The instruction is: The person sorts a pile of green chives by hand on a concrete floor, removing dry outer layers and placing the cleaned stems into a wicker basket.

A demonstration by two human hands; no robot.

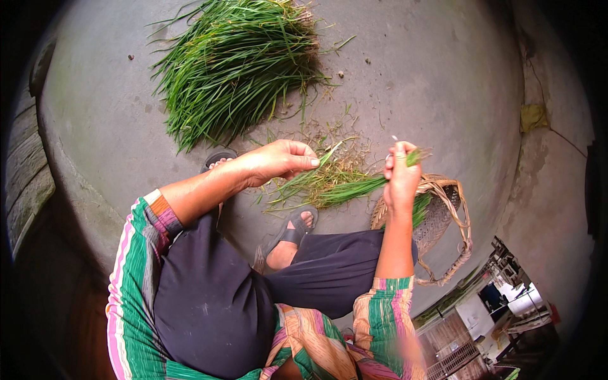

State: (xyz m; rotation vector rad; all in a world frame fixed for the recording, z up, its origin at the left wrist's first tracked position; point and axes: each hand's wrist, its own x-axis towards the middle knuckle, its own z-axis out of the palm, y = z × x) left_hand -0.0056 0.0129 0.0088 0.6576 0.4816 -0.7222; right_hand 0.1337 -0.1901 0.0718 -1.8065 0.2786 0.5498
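My right hand (403, 174) is closed around a small bunch of chives (356, 189). Its green leaves trail to the left, and the short root ends poke out past the thumb side. My left hand (288, 159) is raised to the left of the bunch, thumb and fingers pinched together at a thin pale-green chive blade (330, 154). Below both hands, a loose heap of chive trimmings (342, 166) with dry yellowish bits lies on the floor. Farther off rests a large pile of long green chives (240, 69), roots toward the right.
A woven basket (437, 227) with a looped handle stands by my right forearm, some green leaves inside. My sandalled foot (290, 235) is close to the trimmings. The grey concrete floor (424, 82) extends around. A wooden structure (28, 164) is at the far left.
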